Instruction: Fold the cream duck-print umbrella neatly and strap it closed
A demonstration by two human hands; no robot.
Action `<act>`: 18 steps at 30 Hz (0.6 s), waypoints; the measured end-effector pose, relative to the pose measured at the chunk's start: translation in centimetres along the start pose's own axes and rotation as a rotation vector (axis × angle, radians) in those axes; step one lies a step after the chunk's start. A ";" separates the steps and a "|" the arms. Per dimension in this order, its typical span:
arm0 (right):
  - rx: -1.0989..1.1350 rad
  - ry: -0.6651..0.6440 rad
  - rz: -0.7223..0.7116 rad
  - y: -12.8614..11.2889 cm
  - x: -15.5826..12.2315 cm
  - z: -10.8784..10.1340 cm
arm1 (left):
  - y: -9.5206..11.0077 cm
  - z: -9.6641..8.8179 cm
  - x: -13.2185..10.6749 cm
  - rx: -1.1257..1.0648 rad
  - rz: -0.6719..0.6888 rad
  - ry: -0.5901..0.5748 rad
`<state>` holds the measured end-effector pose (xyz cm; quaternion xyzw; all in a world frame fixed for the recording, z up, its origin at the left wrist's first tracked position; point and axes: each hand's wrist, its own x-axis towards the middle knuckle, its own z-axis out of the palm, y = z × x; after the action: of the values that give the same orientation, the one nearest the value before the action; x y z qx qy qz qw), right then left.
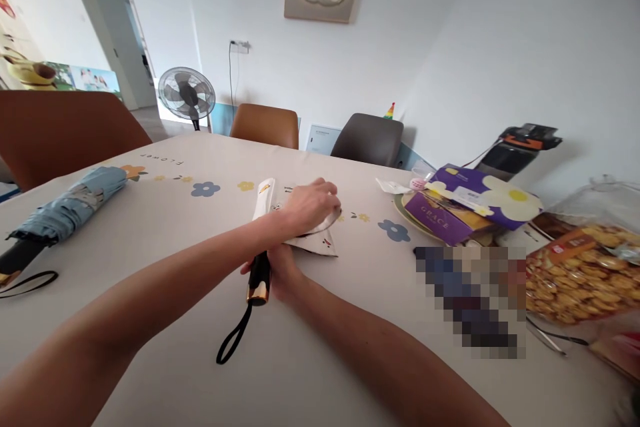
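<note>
A white folding umbrella [264,199] with small printed figures lies at the middle of the table, its black handle [259,273] and wrist loop pointing toward me. My right hand [284,270] is closed around it where the handle meets the canopy; part of the fingers is hidden behind the handle. Crossing above, my left hand [313,203] has its fingers curled on the white canopy fabric, one flap [320,241] of which hangs loose to the right. A rolled light-blue umbrella [80,203] with a black handle rests at the far left.
The table [165,340] has a flower-print cloth. Along its right side are a purple box [480,193], a plate [413,217], a black bottle [515,153], a bag of cookies [585,273] and a blurred-out item. Chairs [265,125] and a fan [187,95] stand beyond.
</note>
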<state>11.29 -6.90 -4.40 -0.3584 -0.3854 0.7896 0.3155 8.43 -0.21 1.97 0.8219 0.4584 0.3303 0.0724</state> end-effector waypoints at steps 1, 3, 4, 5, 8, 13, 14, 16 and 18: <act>0.022 0.000 0.027 0.0 0.0 0.1 | 0.0 -1.1 -0.3 -0.042 -0.015 0.085; 0.090 0.009 0.072 -0.2 -0.1 0.1 | -0.1 -3.5 -1.2 -0.185 -0.103 0.271; 0.132 0.012 0.077 -0.3 -0.1 0.2 | -0.5 -4.7 -1.8 -0.279 -0.140 0.335; 0.168 0.012 0.072 -0.4 -0.1 0.1 | -1.0 -5.9 -2.5 -0.375 -0.172 0.393; 0.249 -0.017 0.043 -0.5 0.0 0.0 | -3.5 -8.5 -5.5 -0.546 -0.279 0.607; 0.182 -0.063 0.082 -0.6 0.3 -0.1 | -8.2 -9.3 -11.1 -0.594 -0.565 0.686; 0.170 -0.061 0.082 -0.6 0.3 -0.1 | -8.7 -9.1 -12.0 -0.601 -0.598 0.678; 0.183 -0.062 0.058 -0.8 0.3 -0.1 | -9.2 -8.6 -13.4 -0.636 -0.650 0.668; 0.201 -0.066 0.040 -1.1 0.2 -0.1 | -9.2 -8.1 -14.1 -0.685 -0.674 0.651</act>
<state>11.55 -6.18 -3.60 -0.3063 -0.3071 0.8418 0.3212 -8.13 -7.75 -2.39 0.4165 0.5605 0.6542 0.2907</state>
